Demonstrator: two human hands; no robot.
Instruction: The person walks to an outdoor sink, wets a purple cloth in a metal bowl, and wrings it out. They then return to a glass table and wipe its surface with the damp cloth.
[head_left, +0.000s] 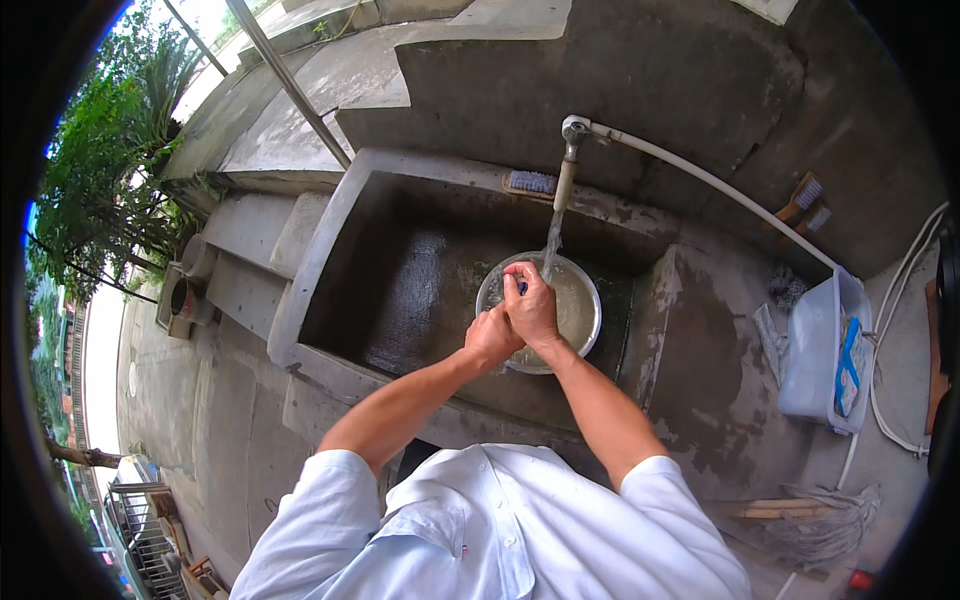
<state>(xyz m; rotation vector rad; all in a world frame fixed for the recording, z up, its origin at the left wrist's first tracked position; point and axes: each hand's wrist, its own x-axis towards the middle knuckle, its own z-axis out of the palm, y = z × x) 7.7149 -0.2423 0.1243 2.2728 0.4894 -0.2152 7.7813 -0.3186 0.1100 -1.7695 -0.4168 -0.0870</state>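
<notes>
A metal basin (594, 339) holding cloudy water stands in a concrete sink (322, 247). Above the basin my left hand (493, 335) presses against my right hand (534, 306) near the wrist, fingers curled in. Whether anything is inside my left hand cannot be seen. My right hand has its fingers bent round a small dark blue item (522, 287), whose kind I cannot tell. Water (553, 236) runs from the tap's pipe (564, 186) into the basin just behind my hands.
A scrub brush (531, 182) lies bristles up on the sink's back ledge. A white pipe (697, 176) runs along the wall to the right, below two more brushes (806, 196). Farther right are a plastic tub (810, 360) and a mop head (832, 525). Concrete steps (247, 225) adjoin the left side.
</notes>
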